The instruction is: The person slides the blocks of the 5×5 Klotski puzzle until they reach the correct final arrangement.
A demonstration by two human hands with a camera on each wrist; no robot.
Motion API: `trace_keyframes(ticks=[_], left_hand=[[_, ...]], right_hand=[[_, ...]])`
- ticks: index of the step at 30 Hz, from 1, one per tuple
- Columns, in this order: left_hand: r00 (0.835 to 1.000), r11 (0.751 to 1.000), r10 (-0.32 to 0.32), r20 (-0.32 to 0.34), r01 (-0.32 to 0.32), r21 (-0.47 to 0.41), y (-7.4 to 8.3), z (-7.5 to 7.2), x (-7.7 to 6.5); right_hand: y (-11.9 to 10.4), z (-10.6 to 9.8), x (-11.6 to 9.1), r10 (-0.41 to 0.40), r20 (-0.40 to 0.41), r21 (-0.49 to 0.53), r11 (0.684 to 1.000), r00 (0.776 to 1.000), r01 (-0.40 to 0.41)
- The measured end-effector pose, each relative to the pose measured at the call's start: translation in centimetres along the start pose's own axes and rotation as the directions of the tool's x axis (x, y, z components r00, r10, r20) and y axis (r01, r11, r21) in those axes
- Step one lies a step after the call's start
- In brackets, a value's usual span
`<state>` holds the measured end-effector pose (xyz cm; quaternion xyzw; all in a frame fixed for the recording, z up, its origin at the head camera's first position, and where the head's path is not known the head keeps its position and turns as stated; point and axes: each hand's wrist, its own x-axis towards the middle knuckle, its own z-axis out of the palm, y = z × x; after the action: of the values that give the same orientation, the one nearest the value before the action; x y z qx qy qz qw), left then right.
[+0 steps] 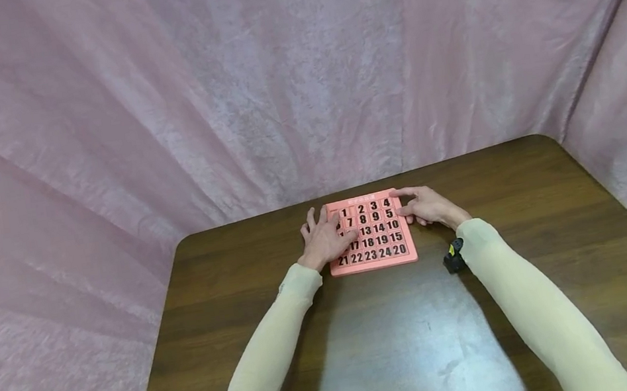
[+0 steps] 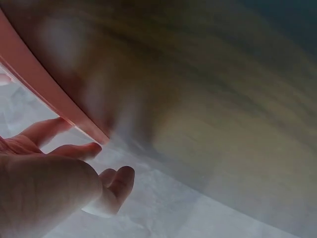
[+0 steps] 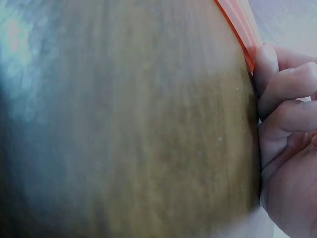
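A pink sliding number puzzle (image 1: 374, 266) lies flat near the table's far edge, its tiles showing large black numerals. Over its left side is my left hand (image 1: 322, 241), fingers spread, the thumb across the left-middle tiles and the index finger near the top left corner, hiding some numerals. My right hand (image 1: 428, 205) is at the upper right corner, index finger straight along the top and thumb at the right edge beside the 5. In the right wrist view, the other fingers (image 3: 285, 84) bend loosely by the frame. The left wrist view shows fingertips near the puzzle's pink edge (image 2: 49, 89).
The brown wooden table (image 1: 232, 300) has a bright glare in its front middle. Pink velvet curtains (image 1: 297, 77) hang behind it and on both sides. A small black device with a yellow mark (image 1: 454, 256) sits at the right wrist.
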<state>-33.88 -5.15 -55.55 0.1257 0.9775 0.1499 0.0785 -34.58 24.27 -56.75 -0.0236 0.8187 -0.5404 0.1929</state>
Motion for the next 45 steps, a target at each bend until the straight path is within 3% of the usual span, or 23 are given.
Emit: trace_keyframes(ticks=[14, 20, 25, 32, 37, 45], left_hand=[[0.999, 0.998, 0.023, 0.045, -0.021, -0.056, 0.2, -0.2, 0.0], [0.999, 0.997, 0.034, -0.023, -0.036, -0.069, -0.9, -0.6, -0.8], [0.992, 0.996, 0.084, -0.092, -0.085, -0.011, -2.2, -0.9, -2.0], [0.982, 0.979, 0.171, -0.082, -0.160, 0.124, -2.7, -0.8, -3.7], [0.978, 0.970, 0.190, -0.088, -0.173, 0.168, -2.5, -0.5, -3.8], [0.980, 0.975, 0.180, -0.083, -0.166, 0.148, -2.2, -0.1, -2.9]], right_hand=[[-0.1, 0.0, 0.0, 0.009, -0.014, -0.005, 1.000, 1.000, -0.009], [0.0, 0.3, 0.0, 0.012, -0.008, 0.003, 1.000, 1.000, -0.012], [-0.2, 0.3, 0.1, 0.017, -0.009, -0.003, 1.000, 1.000, -0.017], [-0.2, 0.0, 0.0, 0.027, -0.028, -0.006, 1.000, 0.999, -0.027], [-0.1, 0.0, 0.1, 0.027, -0.028, -0.009, 1.000, 0.999, -0.028], [-0.3, 0.1, 0.0, 0.029, -0.019, 0.003, 1.000, 0.999, -0.029]])
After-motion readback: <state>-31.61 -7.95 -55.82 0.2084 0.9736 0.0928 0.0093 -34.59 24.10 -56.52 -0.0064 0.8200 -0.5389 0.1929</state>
